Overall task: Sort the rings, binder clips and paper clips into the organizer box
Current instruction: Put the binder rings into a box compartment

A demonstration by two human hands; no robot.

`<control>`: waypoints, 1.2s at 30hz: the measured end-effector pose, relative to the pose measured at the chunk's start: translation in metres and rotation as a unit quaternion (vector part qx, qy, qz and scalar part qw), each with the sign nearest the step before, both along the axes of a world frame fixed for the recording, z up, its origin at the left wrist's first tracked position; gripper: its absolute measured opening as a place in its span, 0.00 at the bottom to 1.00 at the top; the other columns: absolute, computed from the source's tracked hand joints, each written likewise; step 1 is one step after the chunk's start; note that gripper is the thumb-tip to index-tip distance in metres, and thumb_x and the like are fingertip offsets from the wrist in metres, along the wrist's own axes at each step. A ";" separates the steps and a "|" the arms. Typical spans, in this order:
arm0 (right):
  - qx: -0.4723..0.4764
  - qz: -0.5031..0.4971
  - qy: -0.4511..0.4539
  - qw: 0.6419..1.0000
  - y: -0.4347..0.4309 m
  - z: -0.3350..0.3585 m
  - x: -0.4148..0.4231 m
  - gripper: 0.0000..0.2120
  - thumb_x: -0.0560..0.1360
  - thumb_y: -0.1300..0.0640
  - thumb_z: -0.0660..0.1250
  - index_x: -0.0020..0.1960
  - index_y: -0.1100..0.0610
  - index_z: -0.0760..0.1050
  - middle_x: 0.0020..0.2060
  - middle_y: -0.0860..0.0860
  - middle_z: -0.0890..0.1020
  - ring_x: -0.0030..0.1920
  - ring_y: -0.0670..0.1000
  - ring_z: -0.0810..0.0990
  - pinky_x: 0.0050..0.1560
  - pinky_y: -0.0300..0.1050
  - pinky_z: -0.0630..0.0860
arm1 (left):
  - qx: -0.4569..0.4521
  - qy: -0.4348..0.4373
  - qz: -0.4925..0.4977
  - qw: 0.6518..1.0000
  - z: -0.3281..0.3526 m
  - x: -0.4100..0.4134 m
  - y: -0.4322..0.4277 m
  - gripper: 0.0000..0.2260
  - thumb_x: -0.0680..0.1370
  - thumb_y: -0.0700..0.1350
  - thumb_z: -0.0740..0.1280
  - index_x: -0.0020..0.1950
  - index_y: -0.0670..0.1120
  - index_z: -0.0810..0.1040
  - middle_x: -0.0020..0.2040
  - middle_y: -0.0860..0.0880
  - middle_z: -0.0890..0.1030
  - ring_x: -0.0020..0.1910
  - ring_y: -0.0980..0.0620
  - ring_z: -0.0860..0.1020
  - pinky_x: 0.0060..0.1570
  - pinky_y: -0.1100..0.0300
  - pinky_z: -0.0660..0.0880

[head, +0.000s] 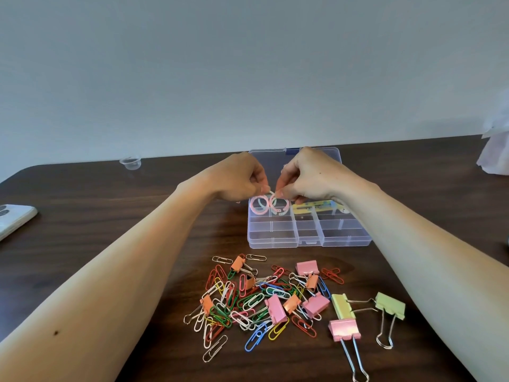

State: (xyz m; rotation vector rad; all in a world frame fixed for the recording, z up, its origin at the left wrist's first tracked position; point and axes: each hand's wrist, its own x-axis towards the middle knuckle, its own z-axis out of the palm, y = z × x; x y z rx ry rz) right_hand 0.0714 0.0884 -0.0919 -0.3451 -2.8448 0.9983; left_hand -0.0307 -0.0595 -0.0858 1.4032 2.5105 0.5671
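left hand (242,177) and right hand (308,175) pinch pink rings (272,203) over the organizer box (275,244)

both hands grip the rings at their fingertips, above the far-left cells; i'd lower them flat into one cell before letting go. yellow pieces (303,209), unclear what, sit under the right hand. paper clips (248,301) and binder clips (343,328) lie on the counter (110,205), nearer the person than the hands.

The left grip (242,177) and right grip (308,175) cover most of the ring (272,193) they pinch and the box's (275,242) far compartments. The left edge cuts the phone (13,219); the bottom edge cuts a pink clip's (344,329) handles.
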 end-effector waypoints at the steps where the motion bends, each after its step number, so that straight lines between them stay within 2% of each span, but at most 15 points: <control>1: -0.004 0.000 0.000 1.000 0.000 0.000 0.000 0.02 0.70 0.60 0.76 0.39 0.55 0.85 0.36 0.53 0.86 0.37 0.54 0.86 0.44 0.49 0.85 | 0.007 0.007 0.006 1.000 0.000 0.000 0.000 0.05 0.78 0.45 0.68 0.42 0.48 0.80 0.35 0.52 0.81 0.33 0.56 0.77 0.31 0.66 0.72; 3: -0.012 0.003 -0.001 1.000 0.001 0.000 0.000 0.03 0.70 0.60 0.77 0.38 0.55 0.85 0.36 0.53 0.86 0.39 0.55 0.87 0.46 0.51 0.85 | 0.029 0.017 0.022 0.999 0.000 -0.001 0.001 0.05 0.78 0.44 0.68 0.43 0.47 0.80 0.33 0.53 0.79 0.29 0.59 0.76 0.29 0.67 0.70; 5: -0.013 0.005 -0.002 1.000 0.001 0.000 0.000 0.03 0.70 0.60 0.77 0.38 0.55 0.85 0.36 0.52 0.86 0.39 0.55 0.87 0.46 0.52 0.85 | 0.050 0.019 0.035 0.998 0.002 -0.002 0.000 0.05 0.78 0.44 0.68 0.44 0.46 0.80 0.33 0.52 0.80 0.27 0.57 0.77 0.29 0.66 0.73; 9: -0.026 -0.005 -0.003 1.000 0.003 0.001 0.001 0.03 0.69 0.60 0.77 0.37 0.56 0.85 0.33 0.54 0.86 0.37 0.55 0.86 0.46 0.53 0.85 | 0.104 0.044 0.056 0.992 0.007 -0.002 0.000 0.06 0.77 0.43 0.69 0.40 0.46 0.80 0.32 0.52 0.80 0.21 0.61 0.75 0.32 0.64 0.74; 11: -0.043 -0.015 0.000 0.999 0.005 0.001 0.001 0.04 0.69 0.59 0.78 0.37 0.58 0.85 0.33 0.56 0.86 0.35 0.53 0.85 0.44 0.51 0.85 | 0.130 0.040 0.069 0.988 0.011 -0.002 -0.002 0.06 0.77 0.43 0.69 0.40 0.44 0.81 0.30 0.51 0.80 0.23 0.56 0.77 0.35 0.62 0.75; 13: -0.051 -0.018 0.000 0.999 0.005 0.002 0.002 0.04 0.69 0.59 0.78 0.37 0.58 0.85 0.34 0.57 0.86 0.34 0.51 0.84 0.41 0.47 0.85 | 0.121 0.017 0.064 0.990 0.014 -0.001 -0.004 0.06 0.77 0.42 0.69 0.40 0.45 0.81 0.30 0.52 0.80 0.27 0.51 0.79 0.37 0.61 0.77; 15: -0.050 -0.016 -0.004 0.999 0.005 0.002 0.003 0.04 0.68 0.58 0.79 0.37 0.57 0.85 0.34 0.56 0.86 0.33 0.50 0.83 0.40 0.44 0.84 | 0.074 -0.009 0.035 0.997 0.014 0.002 -0.005 0.05 0.77 0.41 0.69 0.41 0.45 0.82 0.32 0.52 0.81 0.27 0.57 0.78 0.36 0.60 0.78; 17: -0.048 -0.014 -0.008 0.999 0.005 0.002 0.003 0.04 0.68 0.58 0.79 0.38 0.57 0.85 0.34 0.55 0.86 0.34 0.50 0.84 0.42 0.46 0.85 | 0.019 -0.011 0.003 1.000 0.012 0.003 -0.005 0.05 0.76 0.41 0.70 0.41 0.47 0.82 0.32 0.53 0.80 0.24 0.64 0.76 0.35 0.61 0.76; 19: -0.046 -0.012 -0.010 0.999 0.006 0.002 0.003 0.04 0.68 0.57 0.79 0.38 0.57 0.86 0.33 0.54 0.86 0.35 0.51 0.84 0.44 0.49 0.85 | -0.006 -0.006 -0.010 1.000 0.010 0.004 -0.006 0.04 0.75 0.42 0.71 0.41 0.49 0.83 0.32 0.53 0.81 0.25 0.63 0.76 0.36 0.62 0.76; 22: -0.051 -0.012 -0.009 0.999 0.006 0.001 0.003 0.04 0.68 0.57 0.79 0.38 0.56 0.86 0.33 0.53 0.86 0.36 0.52 0.85 0.46 0.52 0.85 | 0.025 -0.036 0.001 0.999 0.011 0.002 -0.008 0.01 0.74 0.43 0.73 0.44 0.47 0.84 0.34 0.50 0.83 0.30 0.55 0.80 0.36 0.63 0.79; 23: -0.052 -0.011 -0.009 0.999 0.006 0.001 0.003 0.04 0.68 0.57 0.79 0.38 0.56 0.86 0.33 0.53 0.86 0.36 0.52 0.85 0.46 0.53 0.85 | 0.040 -0.039 0.009 0.998 0.011 0.001 -0.008 0.03 0.75 0.44 0.72 0.46 0.46 0.84 0.37 0.49 0.84 0.31 0.54 0.81 0.36 0.63 0.80; 26: -0.046 -0.009 -0.009 0.999 0.005 0.001 0.003 0.03 0.68 0.58 0.79 0.38 0.56 0.86 0.33 0.53 0.86 0.37 0.53 0.85 0.47 0.54 0.85 | 0.014 -0.012 0.011 1.000 0.009 0.000 -0.009 0.05 0.76 0.46 0.72 0.47 0.46 0.84 0.40 0.48 0.85 0.29 0.57 0.81 0.34 0.67 0.79; 29: -0.038 -0.007 -0.007 0.999 0.005 0.002 0.003 0.03 0.68 0.57 0.79 0.38 0.56 0.86 0.33 0.53 0.86 0.39 0.55 0.86 0.46 0.53 0.85 | -0.012 0.008 0.010 1.000 0.007 0.001 -0.007 0.05 0.76 0.46 0.72 0.47 0.45 0.84 0.42 0.48 0.85 0.29 0.57 0.81 0.35 0.66 0.80; 33: -0.036 -0.004 -0.008 0.999 0.004 0.003 0.004 0.03 0.69 0.57 0.78 0.39 0.57 0.86 0.33 0.52 0.86 0.36 0.53 0.85 0.47 0.54 0.84 | 0.006 0.023 0.019 1.000 0.008 0.001 -0.008 0.04 0.76 0.45 0.72 0.44 0.44 0.83 0.39 0.46 0.85 0.33 0.49 0.84 0.37 0.62 0.80; 36: -0.041 -0.005 -0.010 0.999 0.003 0.003 0.003 0.04 0.69 0.57 0.78 0.40 0.57 0.86 0.33 0.53 0.86 0.35 0.52 0.84 0.47 0.53 0.85 | 0.045 0.045 0.030 0.998 0.011 0.001 -0.008 0.04 0.76 0.44 0.71 0.42 0.46 0.83 0.34 0.49 0.84 0.30 0.51 0.82 0.37 0.62 0.77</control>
